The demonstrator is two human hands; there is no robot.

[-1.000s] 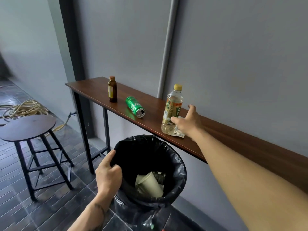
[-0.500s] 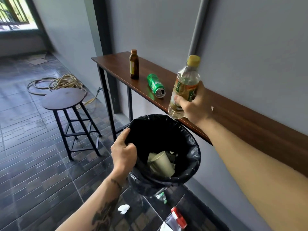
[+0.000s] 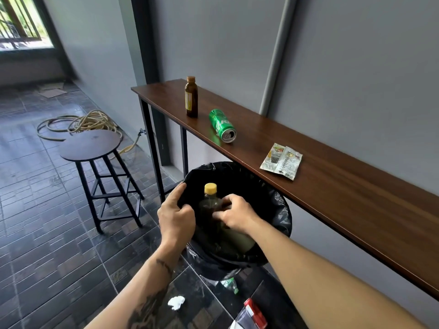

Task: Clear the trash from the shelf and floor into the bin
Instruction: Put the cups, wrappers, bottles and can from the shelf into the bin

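Two hands meet at the bin, and we go down from the biggest thing. We see the long brown shelf (image 3: 344, 186) running along the grey wall, then the round stool (image 3: 91, 144) on the tiled floor (image 3: 42, 233) near a coiled hose (image 3: 83, 122). Our bin (image 3: 280, 210), lined with a black bag, stands just under the shelf's front edge. Our left hand (image 3: 175, 217) has its grip clamped on the bag's near rim, thumb up along the rim. Our right hand (image 3: 235, 214) has its grip curled round the plastic bottle (image 3: 210, 200), which sits upright inside the bin's mouth, yellow cap up. On the shelf stand a brown glass bottle (image 3: 191, 97), a green can (image 3: 222, 125) on its side and a flat wrapper (image 3: 281, 160). A white crumpled tissue (image 3: 176, 302) lies on the floor below the bin.
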